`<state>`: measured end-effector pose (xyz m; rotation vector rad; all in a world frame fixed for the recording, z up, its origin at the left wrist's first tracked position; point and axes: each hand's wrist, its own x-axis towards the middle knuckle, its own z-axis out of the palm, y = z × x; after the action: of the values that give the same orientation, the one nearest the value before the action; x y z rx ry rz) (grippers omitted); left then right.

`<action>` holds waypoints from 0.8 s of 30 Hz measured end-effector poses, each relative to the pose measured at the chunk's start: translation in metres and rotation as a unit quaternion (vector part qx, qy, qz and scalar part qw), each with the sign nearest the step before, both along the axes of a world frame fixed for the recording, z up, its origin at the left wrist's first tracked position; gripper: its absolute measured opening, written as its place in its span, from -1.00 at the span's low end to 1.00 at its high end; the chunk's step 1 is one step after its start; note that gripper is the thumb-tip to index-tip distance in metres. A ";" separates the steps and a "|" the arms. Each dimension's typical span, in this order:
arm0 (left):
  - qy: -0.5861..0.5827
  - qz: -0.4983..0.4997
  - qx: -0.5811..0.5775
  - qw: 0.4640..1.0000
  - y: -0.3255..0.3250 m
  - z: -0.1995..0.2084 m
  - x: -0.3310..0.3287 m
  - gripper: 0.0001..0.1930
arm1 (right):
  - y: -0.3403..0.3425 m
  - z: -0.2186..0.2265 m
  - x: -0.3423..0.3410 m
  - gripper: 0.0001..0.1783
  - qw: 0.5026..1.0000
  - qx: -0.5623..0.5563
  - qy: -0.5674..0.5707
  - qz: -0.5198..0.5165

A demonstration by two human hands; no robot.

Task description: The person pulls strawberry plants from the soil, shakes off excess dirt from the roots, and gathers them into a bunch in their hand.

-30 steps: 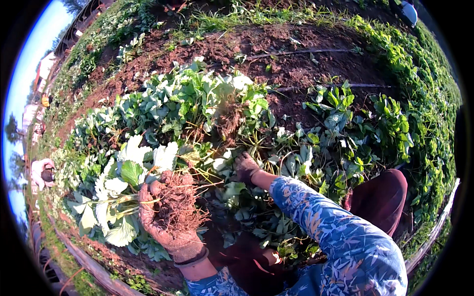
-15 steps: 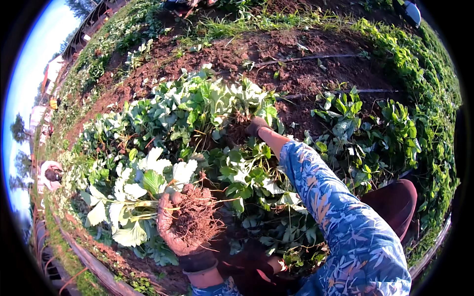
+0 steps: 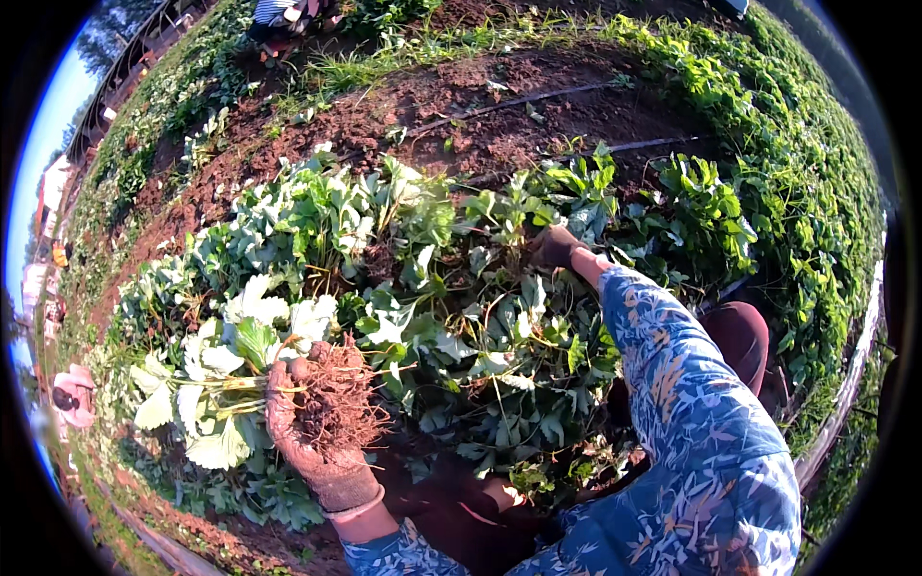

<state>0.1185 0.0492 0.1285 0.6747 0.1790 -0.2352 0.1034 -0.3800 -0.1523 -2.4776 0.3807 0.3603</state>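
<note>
My left hand [image 3: 312,432], in a brown soil-stained glove, is closed round a bunch of strawberry plants [image 3: 230,379]. Their tangled brown roots [image 3: 341,398] stick out to the right of the fist, and the pale leaves fan out to the left. Farther out, my right hand [image 3: 554,248], gloved too, reaches into the leaves at the base of another strawberry plant [image 3: 509,211]. Its fingers look curled round the stems, though leaves and shade partly hide them. To its left, a strawberry plant with exposed dark roots [image 3: 380,257] lies on the heap of foliage.
Leafy plants [image 3: 509,355] spread below and between my hands. Beyond lies bare reddish soil [image 3: 471,134] with thin dark lines [image 3: 538,98] across it. Dense green growth [image 3: 816,211] borders the right side. Another person [image 3: 283,14] is at the far top, and a pink-clad figure [image 3: 74,396] is at far left.
My right hand has moved right, away from the plant with exposed roots, to another plant's base. My left hand still holds its bunch. The whole view has shifted.
</note>
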 end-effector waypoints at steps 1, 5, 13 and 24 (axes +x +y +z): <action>-0.018 -0.011 -0.014 1.000 -0.003 -0.001 -0.002 -0.81 | -0.003 0.004 -0.022 -0.78 0.991 -0.114 0.015 0.065; -0.053 -0.035 0.018 0.998 -0.009 -0.004 -0.014 -0.78 | -0.006 0.023 -0.094 -0.75 0.983 0.129 -0.019 -0.131; -0.038 -0.074 0.025 0.996 -0.023 0.001 -0.026 -0.80 | -0.020 -0.002 -0.127 -0.85 0.830 0.347 0.059 -0.432; -0.043 -0.146 0.036 0.988 -0.038 -0.006 -0.047 -0.78 | 0.019 -0.003 -0.086 -0.82 0.663 0.568 -0.045 -0.486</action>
<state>0.0711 0.0116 0.1229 0.7821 0.0048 -0.4807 0.0172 -0.3615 -0.1554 -0.8245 0.9816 -0.0341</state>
